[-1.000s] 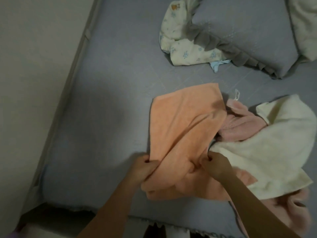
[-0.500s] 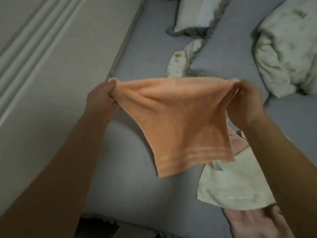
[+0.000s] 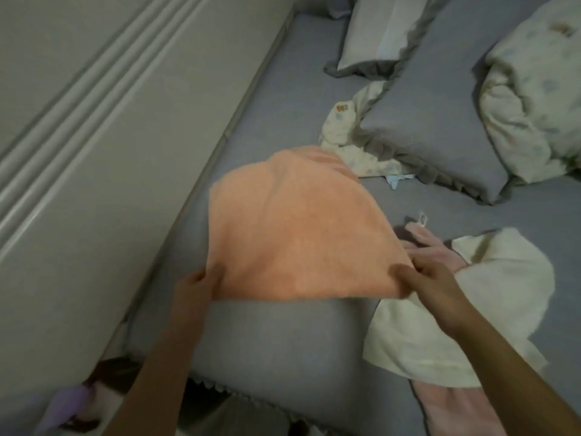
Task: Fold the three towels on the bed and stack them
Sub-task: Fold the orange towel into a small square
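Both hands have a grip on the orange towel [image 3: 295, 228]: the left hand [image 3: 201, 287] pinches its near left corner, the right hand [image 3: 424, 284] its near right corner. It billows above the grey bed [image 3: 283, 347], beside the cream towel [image 3: 465, 309] and the pink towel [image 3: 452, 410].

Both bare forearms reaching forward from the lower edge, roughly parallel and well apart. Left hand [image 3: 196, 286] pinching the near left corner of the orange towel [image 3: 292, 234], thumb on top. Right hand [image 3: 430, 283] gripping the near right corner (fingers curled, knuckles up), wrist straight. Hands level with each other.
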Motion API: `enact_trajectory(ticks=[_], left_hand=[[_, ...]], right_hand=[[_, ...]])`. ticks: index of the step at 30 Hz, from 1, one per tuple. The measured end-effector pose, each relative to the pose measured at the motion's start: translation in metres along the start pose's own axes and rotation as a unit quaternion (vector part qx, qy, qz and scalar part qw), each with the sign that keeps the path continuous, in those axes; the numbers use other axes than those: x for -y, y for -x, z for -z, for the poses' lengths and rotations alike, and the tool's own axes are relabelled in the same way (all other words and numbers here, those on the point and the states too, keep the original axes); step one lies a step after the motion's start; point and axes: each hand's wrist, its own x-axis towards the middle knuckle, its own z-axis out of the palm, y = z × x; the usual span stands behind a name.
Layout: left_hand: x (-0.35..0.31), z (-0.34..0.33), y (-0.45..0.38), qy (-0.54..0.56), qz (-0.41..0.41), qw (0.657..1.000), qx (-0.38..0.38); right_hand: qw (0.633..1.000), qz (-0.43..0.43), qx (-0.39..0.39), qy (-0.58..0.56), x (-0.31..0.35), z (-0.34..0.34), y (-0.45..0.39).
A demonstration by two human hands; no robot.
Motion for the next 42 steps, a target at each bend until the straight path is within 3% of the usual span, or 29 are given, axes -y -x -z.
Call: enact_trajectory(ticks=[5, 7, 10, 13, 17, 20, 24, 27, 29, 32, 35, 37, 40, 42], left_hand=[[0.155, -0.013, 0.007, -0.162, 0.18, 0.968, 0.061], [0.195, -0.014, 0.015, -0.144, 0.229, 0.958, 0.095], [0.222, -0.013, 0.011, -0.097, 0.25, 0.955, 0.13], [0.217, -0.019, -0.014, -0.116, 0.212, 0.964, 0.114], [0.183, -0.028, -0.061, -0.141, 0.1, 0.983, 0.054], [0.165, -0.041, -0.093, -0.172, 0.031, 0.984, 0.037], [0.143, -0.053, -0.134, -0.212, 0.007, 0.977, 0.028], [0.116, -0.058, -0.146, -0.166, -0.035, 0.984, 0.059], [0.092, -0.064, -0.148, -0.12, -0.035, 0.989, 0.077], [0.057, -0.081, -0.156, -0.053, -0.016, 0.991, 0.121], [0.026, -0.115, -0.175, -0.052, -0.034, 0.989, 0.132], [0.017, -0.144, -0.193, -0.087, -0.054, 0.987, 0.122], [0.022, -0.18, -0.215, -0.133, -0.051, 0.974, 0.175], [0.026, -0.192, -0.224, -0.143, -0.039, 0.974, 0.173]], right_hand=[[0.957, -0.172, 0.148, 0.183, -0.146, -0.054, 0.028], [0.929, -0.217, 0.21, 0.215, -0.179, -0.072, 0.041], [0.916, -0.236, 0.208, 0.251, -0.199, -0.088, 0.044], [0.926, -0.232, 0.155, 0.254, -0.191, -0.097, 0.028], [0.968, -0.117, 0.041, 0.217, -0.154, -0.113, -0.017], [0.985, -0.098, -0.003, 0.145, -0.13, -0.13, -0.06], [0.982, -0.173, 0.004, 0.07, -0.102, -0.151, -0.107], [0.978, -0.162, 0.032, 0.126, -0.084, -0.155, -0.119], [0.986, -0.094, -0.028, 0.137, -0.071, -0.143, -0.117], [0.974, -0.033, -0.207, 0.081, -0.054, -0.097, -0.111], [0.947, -0.042, -0.311, 0.069, -0.049, -0.051, -0.124], [0.952, -0.096, -0.262, 0.124, -0.059, -0.041, -0.145], [0.957, -0.173, -0.155, 0.176, -0.08, -0.053, -0.17], [0.957, -0.171, -0.154, 0.176, -0.089, -0.065, -0.177]])
